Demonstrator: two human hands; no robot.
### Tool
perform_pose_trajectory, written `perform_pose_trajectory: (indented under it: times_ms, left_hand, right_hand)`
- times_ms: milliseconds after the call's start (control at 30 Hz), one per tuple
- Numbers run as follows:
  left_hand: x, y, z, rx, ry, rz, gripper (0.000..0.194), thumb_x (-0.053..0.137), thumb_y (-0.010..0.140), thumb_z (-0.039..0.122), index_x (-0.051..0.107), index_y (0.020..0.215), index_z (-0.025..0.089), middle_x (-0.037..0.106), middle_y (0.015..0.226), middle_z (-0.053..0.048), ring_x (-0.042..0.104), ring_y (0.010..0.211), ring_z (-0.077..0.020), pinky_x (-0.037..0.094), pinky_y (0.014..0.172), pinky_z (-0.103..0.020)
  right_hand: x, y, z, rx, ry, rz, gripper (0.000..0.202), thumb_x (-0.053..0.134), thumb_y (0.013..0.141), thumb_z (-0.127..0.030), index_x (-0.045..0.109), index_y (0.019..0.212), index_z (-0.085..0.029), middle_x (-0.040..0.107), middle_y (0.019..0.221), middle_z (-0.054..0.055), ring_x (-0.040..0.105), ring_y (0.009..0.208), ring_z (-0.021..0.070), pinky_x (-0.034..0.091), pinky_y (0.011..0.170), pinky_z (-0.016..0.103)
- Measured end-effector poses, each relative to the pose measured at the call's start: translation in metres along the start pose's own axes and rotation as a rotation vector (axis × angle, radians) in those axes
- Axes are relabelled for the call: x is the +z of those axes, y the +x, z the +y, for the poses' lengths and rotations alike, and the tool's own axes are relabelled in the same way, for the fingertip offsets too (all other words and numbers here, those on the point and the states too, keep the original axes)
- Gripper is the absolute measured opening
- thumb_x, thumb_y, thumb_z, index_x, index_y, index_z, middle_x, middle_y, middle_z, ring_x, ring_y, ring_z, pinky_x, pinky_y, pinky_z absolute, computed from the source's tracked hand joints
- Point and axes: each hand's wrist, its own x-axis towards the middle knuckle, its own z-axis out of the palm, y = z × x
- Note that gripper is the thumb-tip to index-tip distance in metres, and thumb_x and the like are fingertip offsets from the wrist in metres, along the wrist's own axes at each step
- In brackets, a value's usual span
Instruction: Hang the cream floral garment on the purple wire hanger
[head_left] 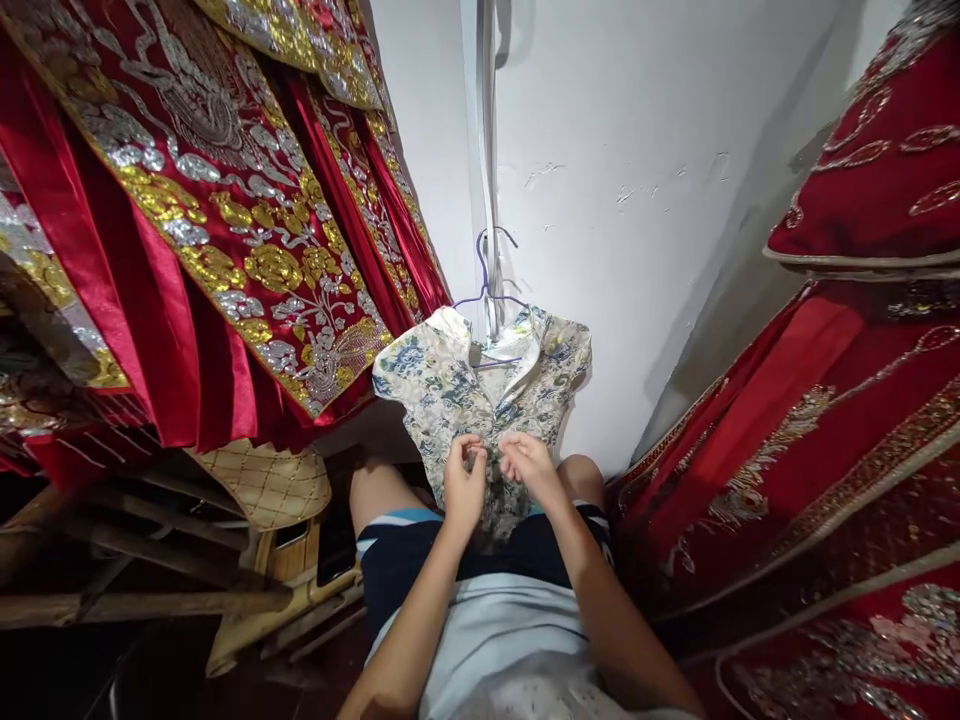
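A short-sleeved floral blouse (pixel 427 375) with a V-shaped collar hangs on a thin purple hanger (pixel 484 285), its lower end between my knees. At the blouse's middle front, my left hand (pixel 465 480) is closed, thumb and curled fingers pinching the cloth. My right hand (pixel 531 465) pinches at the other side of the front, a small gap from the left. The exact bit of cloth or fastening between the fingertips is too small to make out. The blouse is fastened just below the collar, and the hanger's lower bar shows in the neck opening.
Red garments (pixel 285 250) with gold and silver sequins hang at left. More red embroidered cloth (pixel 787 450) hangs at right. Behind the blouse stand a white wall (pixel 637 130) and a narrow vertical strip (pixel 480 120). A bamboo chair (pixel 247 595) and a dark phone-like object (pixel 335 550) lie left of my leg.
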Motion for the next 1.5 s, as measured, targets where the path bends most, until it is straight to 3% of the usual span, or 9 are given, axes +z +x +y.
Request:
perform_pose_trajectory:
  times_ms: [167,300,500,767,967,1133,1267,1400,1500]
  left_hand:
    - [-0.002,0.012,-0.001,-0.009,-0.014,-0.006,0.015,0.058,0.086,0.026,0.059,0.099,0.019,0.066,0.099,-0.007,0.064,0.092,-0.0189,0.05,0.088,-0.033]
    - [-0.003,0.012,-0.002,-0.024,-0.03,-0.028,0.015,0.056,0.086,0.026,0.059,0.099,0.018,0.066,0.097,-0.006,0.064,0.089,-0.0188,0.05,0.085,-0.033]
    - [-0.004,0.009,-0.001,-0.071,0.007,-0.047,0.014,0.056,0.087,0.027,0.06,0.098,0.019,0.066,0.095,-0.006,0.063,0.088,-0.0189,0.05,0.079,-0.03]
    - [-0.004,0.006,-0.006,-0.062,0.026,-0.011,0.014,0.056,0.085,0.023,0.061,0.098,0.019,0.067,0.095,-0.006,0.064,0.086,-0.0182,0.05,0.078,-0.03]
    - [-0.005,-0.005,-0.017,-0.113,0.028,-0.032,0.015,0.056,0.085,0.025,0.06,0.098,0.018,0.066,0.096,-0.006,0.064,0.087,-0.0187,0.048,0.08,-0.031]
    - [-0.003,-0.009,-0.023,-0.119,0.048,-0.064,0.015,0.054,0.085,0.024,0.059,0.098,0.018,0.066,0.099,-0.007,0.064,0.088,-0.019,0.048,0.08,-0.031]
    - [-0.005,-0.014,-0.024,-0.088,0.058,-0.076,0.015,0.055,0.086,0.026,0.059,0.098,0.019,0.067,0.1,-0.007,0.064,0.089,-0.0193,0.049,0.08,-0.031]
    - [-0.013,-0.019,-0.029,-0.106,0.062,-0.058,0.017,0.055,0.086,0.03,0.059,0.099,0.018,0.066,0.099,-0.007,0.064,0.087,-0.019,0.049,0.079,-0.031]
    - [-0.016,-0.024,-0.033,-0.148,0.046,-0.045,0.018,0.055,0.086,0.03,0.059,0.1,0.018,0.065,0.097,-0.007,0.064,0.086,-0.0189,0.05,0.079,-0.032]
  right_hand:
    - [0.015,0.056,0.007,-0.041,-0.383,0.219,0.026,0.058,0.082,-0.046,0.053,0.078,-0.022,0.062,0.065,0.001,0.057,0.06,0.0167,0.037,0.055,0.025]
    - [0.02,0.073,0.008,-0.096,-0.588,0.319,0.028,0.057,0.086,-0.042,0.044,0.069,-0.023,0.057,0.063,0.0,0.052,0.063,0.0167,0.033,0.059,0.025]
    - [0.008,0.07,0.011,-0.208,-0.735,0.239,0.031,0.056,0.089,-0.044,0.047,0.069,-0.023,0.056,0.061,-0.001,0.047,0.056,0.0149,0.029,0.056,0.025]
    - [0.005,0.074,0.005,-0.109,-0.807,0.167,0.032,0.054,0.092,-0.041,0.055,0.069,-0.02,0.065,0.066,0.004,0.053,0.059,0.0154,0.029,0.057,0.025]
    - [-0.005,0.074,0.01,-0.29,-0.953,0.061,0.036,0.049,0.094,-0.036,0.053,0.061,-0.02,0.057,0.059,0.001,0.042,0.055,0.0139,0.022,0.056,0.026]
    - [-0.004,0.08,0.009,-0.232,-0.929,0.117,0.045,0.055,0.089,-0.053,0.053,0.057,-0.021,0.058,0.058,0.001,0.039,0.053,0.0137,0.023,0.055,0.027]
    - [-0.002,0.085,0.01,-0.211,-0.884,0.162,0.057,0.051,0.088,-0.063,0.044,0.051,-0.021,0.048,0.049,0.0,0.035,0.05,0.013,0.023,0.054,0.027]
    - [0.0,0.082,0.016,-0.303,-0.82,0.191,0.058,0.045,0.092,-0.061,0.033,0.052,-0.021,0.037,0.048,-0.003,0.028,0.05,0.0121,0.019,0.053,0.027]
    - [0.003,0.077,0.02,-0.291,-0.739,0.201,0.053,0.048,0.092,-0.054,0.031,0.053,-0.021,0.033,0.047,-0.003,0.024,0.05,0.0122,0.016,0.053,0.028]
